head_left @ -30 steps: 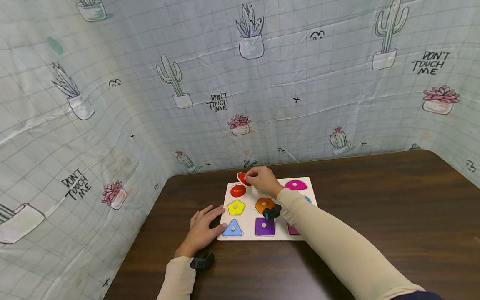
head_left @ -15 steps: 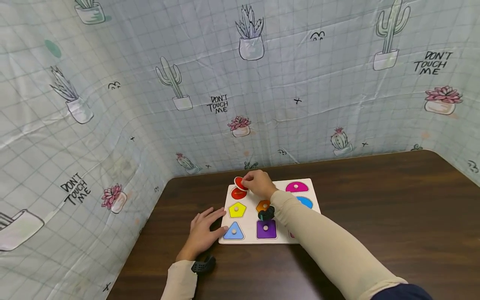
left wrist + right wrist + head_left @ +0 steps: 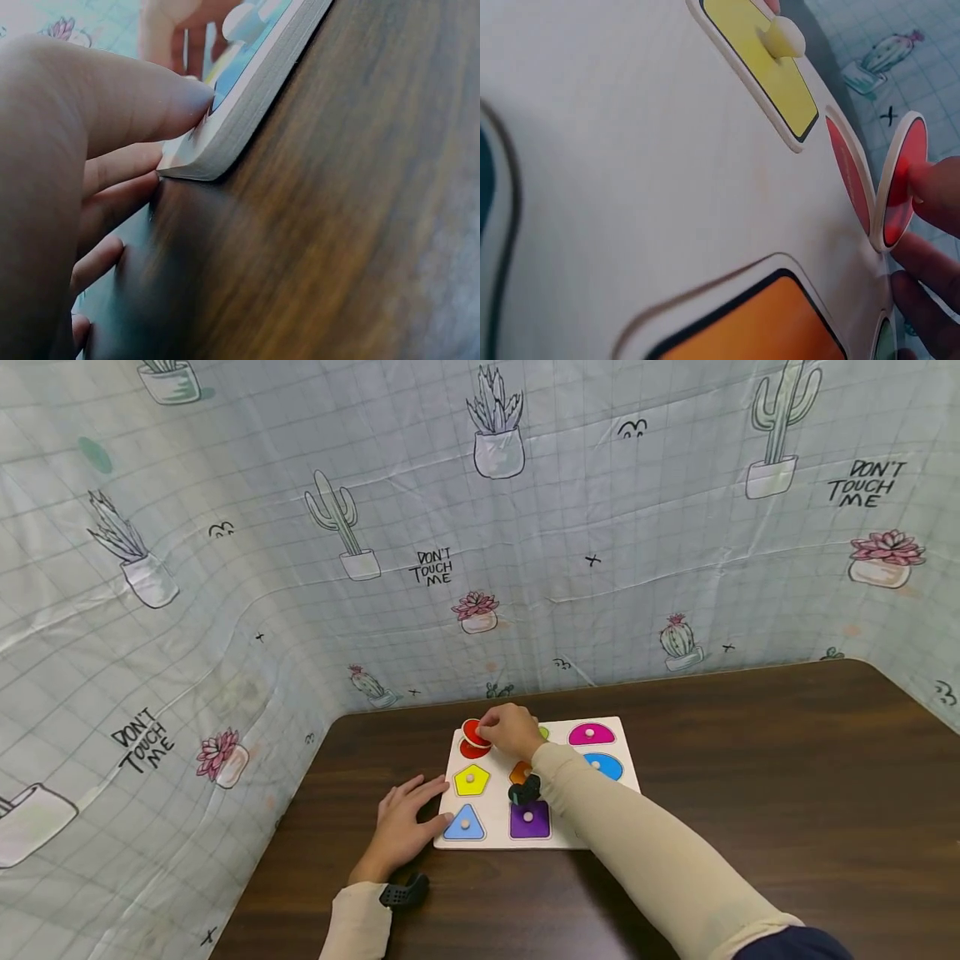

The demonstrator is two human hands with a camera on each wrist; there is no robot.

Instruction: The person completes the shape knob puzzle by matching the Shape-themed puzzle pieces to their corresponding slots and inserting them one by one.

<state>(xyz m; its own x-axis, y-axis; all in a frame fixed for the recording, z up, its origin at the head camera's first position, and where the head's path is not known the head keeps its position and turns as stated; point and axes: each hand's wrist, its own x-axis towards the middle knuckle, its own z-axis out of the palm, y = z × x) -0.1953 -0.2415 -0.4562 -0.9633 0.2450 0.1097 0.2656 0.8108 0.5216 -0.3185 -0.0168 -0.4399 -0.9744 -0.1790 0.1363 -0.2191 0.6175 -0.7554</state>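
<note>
A white shape puzzle board (image 3: 495, 814) lies on the brown table. My right hand (image 3: 512, 728) pinches a round red puzzle piece (image 3: 472, 732) over the board's far left corner. In the right wrist view the red piece (image 3: 906, 180) stands tilted, its lower edge at the rim of the round red recess (image 3: 849, 174). My left hand (image 3: 405, 822) rests at the board's left edge with fingers spread. Its thumb lies on the corner beside the blue triangle piece (image 3: 464, 823), as the left wrist view shows up close.
Other knobbed pieces sit in the board: a yellow pentagon (image 3: 472, 780), a purple square (image 3: 530, 820), a blue oval (image 3: 604, 766) and a magenta half circle (image 3: 592, 733). My right forearm covers the board's near right part. A cactus-print cloth (image 3: 585, 527) hangs behind the table (image 3: 757, 760).
My right hand has brought the red piece left and toward me, from beyond the board's far edge to over the round recess. The left hand stays at the board's edge.
</note>
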